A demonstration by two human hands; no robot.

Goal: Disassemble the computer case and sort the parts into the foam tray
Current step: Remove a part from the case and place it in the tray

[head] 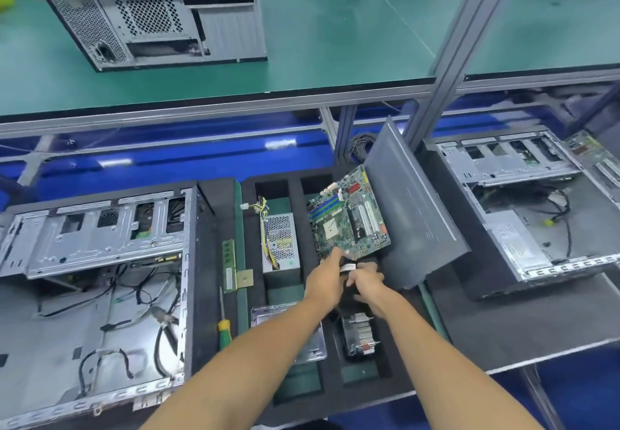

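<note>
Green-matted benching runs across the back with a closed tower (157, 16) on it, and below it your work shelf carries the foam tray (248, 188) between two opened cases. You have the motherboard (349, 214) tilted up over the tray's far right pocket, its near edge low and its far edge leaning against the grey side panel (416, 208), probably so it can slide down into that slot.

Your left hand (327, 278) reaches to the board's near edge, fingers curled at the lower corner; whether they actually pinch it is hard to tell through the blur. Your right hand (367, 280) sits just beside it, fingers bent round a small dark part with a white label (349, 266), directly under the board's near edge.

Sorted already along the tray: the power supply (280, 241) in the middle pocket, a RAM stick (228, 261) and screwdriver (223, 322) by the left edge, a heatsink (359, 332) near the front right.
</note>
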